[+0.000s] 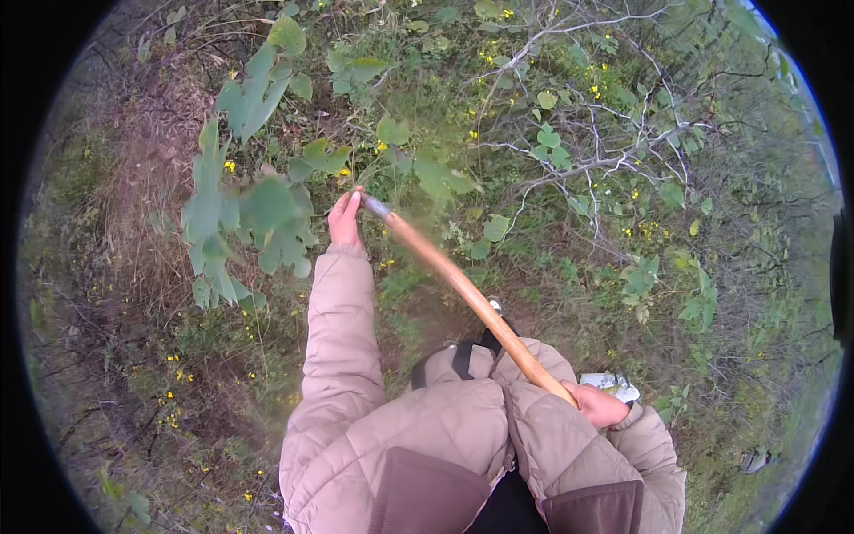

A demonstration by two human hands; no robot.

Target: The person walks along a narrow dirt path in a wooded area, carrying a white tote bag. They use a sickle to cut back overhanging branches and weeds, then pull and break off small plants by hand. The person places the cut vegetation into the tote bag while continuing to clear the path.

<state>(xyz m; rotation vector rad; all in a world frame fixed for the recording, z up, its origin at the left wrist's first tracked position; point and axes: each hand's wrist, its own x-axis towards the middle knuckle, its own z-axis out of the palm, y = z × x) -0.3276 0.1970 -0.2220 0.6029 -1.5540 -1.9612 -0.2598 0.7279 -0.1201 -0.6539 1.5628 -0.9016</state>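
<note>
My left hand (pixel 344 223) reaches forward, its fingertips pinched around thin plant stems (pixel 358 175). Right beside those fingertips lies the metal socket (pixel 375 205) of a tool with a long, slightly curved wooden handle (pixel 467 287); whether the fingers also touch the metal is unclear. The tool's head cannot be made out. Low at my right side, my right hand (pixel 599 404) grips the near end of the handle, which slants across in front of my body. Broad green lobed leaves (pixel 270 207) hang to the left of my left hand.
Bare, pale branches (pixel 620 160) spread at the upper right. Dry brown grass (pixel 153 160) covers the left, and low weeds with yellow flowers (pixel 175 377) grow around. A white object (pixel 610 385) shows behind my right wrist.
</note>
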